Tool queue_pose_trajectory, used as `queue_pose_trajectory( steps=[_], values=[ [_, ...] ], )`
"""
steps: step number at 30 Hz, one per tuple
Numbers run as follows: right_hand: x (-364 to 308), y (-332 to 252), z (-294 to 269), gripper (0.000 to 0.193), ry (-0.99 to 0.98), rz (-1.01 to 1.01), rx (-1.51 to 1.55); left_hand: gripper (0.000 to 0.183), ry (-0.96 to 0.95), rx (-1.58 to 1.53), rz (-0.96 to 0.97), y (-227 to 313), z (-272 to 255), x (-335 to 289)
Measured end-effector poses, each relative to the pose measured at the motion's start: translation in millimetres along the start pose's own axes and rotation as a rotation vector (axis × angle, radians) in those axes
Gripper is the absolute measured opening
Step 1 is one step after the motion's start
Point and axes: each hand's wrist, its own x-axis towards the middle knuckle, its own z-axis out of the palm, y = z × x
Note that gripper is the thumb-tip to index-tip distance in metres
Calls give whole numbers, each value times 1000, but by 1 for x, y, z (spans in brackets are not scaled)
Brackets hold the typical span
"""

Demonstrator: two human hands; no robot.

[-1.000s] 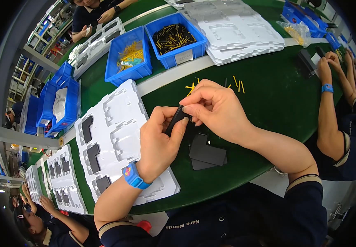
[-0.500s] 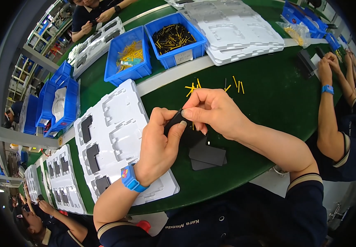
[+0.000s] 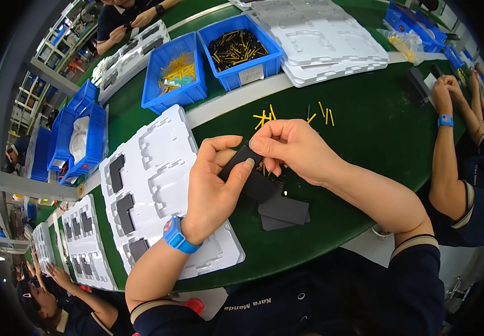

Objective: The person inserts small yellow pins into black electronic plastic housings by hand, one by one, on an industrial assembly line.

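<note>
Left hand and right hand meet over the green table, both on one small black part. Left thumb lies along the part's near face, left fingers curl behind it — a pinch. Right fingertips press together on the part's upper right corner, thumb side hidden, so whether a pin sits between them cannot be told. The part is held tilted, off the table, between the two sets of fingers.

Just below the right fingers, flat black pieces lie stacked on the table, one touching the held part's lower edge or just under it — cannot tell which. Beyond the right knuckles, loose yellow pins lie scattered, near but apart from the hand. Left of the left fingers sits a white tray with shaped pockets, a few filled with black pieces; the left wrist, with a blue band, hangs over its near corner.

Well past the fingertips: a blue bin of yellow pins and a second bin of dark pins, side by side. Beside those, stacked white trays. Far right, another person's arm rests on the table edge, well apart from both hands.
</note>
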Motion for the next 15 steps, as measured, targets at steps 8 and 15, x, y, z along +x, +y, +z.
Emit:
queue_pose_trajectory(
  steps=[8,15],
  values=[
    [-2,0,2,14,1,-75,-110,38,-11,25,-35,3,-2,-2],
    [-1,4,2,15,0,-68,-56,32,-30,98,41,1,-1,-2]
  ],
)
